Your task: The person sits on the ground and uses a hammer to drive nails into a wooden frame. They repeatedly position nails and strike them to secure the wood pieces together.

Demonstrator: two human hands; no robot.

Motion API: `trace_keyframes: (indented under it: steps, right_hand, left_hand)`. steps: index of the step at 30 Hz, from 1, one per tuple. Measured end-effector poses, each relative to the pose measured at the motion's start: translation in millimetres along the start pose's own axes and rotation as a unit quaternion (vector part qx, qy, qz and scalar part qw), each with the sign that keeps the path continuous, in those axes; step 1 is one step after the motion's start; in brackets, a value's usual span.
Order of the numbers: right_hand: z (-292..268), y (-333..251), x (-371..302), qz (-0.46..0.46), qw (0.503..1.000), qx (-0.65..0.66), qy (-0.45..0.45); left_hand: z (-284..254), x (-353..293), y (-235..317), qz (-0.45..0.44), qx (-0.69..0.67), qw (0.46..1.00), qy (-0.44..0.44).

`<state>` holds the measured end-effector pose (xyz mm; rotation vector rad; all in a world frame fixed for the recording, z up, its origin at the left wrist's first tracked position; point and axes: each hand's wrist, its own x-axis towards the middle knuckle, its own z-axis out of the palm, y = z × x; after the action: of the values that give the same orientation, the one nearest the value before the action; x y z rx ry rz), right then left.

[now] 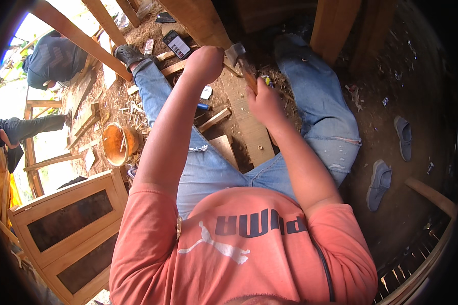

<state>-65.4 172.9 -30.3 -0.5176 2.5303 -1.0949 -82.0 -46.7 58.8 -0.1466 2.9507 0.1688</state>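
Taking the broad board [250,123] between my legs as landmark, I count one of it. Over its far end I have two hands, my left hand [205,65] and my right hand [265,105], and one hammer [249,76]. Just left of the board lies one blue cylinder [204,107]; farther left stand one orange bucket [120,145] and one wooden frame [66,234] holding two dark panels [70,218]. Also left of the board I count two other people [53,58]. Beyond it, leftward, there is one phone with a lit screen [177,44]. Right of the board lie two grey shoes [379,185]. The loose wood scraps around it are too jumbled to count.
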Motion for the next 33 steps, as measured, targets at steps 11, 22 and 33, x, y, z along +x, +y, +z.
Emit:
trace_keyframes:
  steps: [11, 22, 33]
  right_hand:
    - [-0.7, -0.5, 5.7, -0.024, 0.999, 0.019, 0.034]
    - [-3.0, 0.6, 9.0, -0.029, 0.995, 0.054, 0.078]
    - [-1.3, -12.4, -1.5, -0.04, 0.999, -0.004, 0.03]
  left_hand:
    - [5.8, 1.6, -8.2, -0.027, -0.032, 0.999, 0.014]
    - [6.1, 0.6, -6.1, -0.026, -0.041, 0.999, 0.022]
    - [14.3, 3.2, -10.7, -0.036, -0.021, 0.999, -0.003]
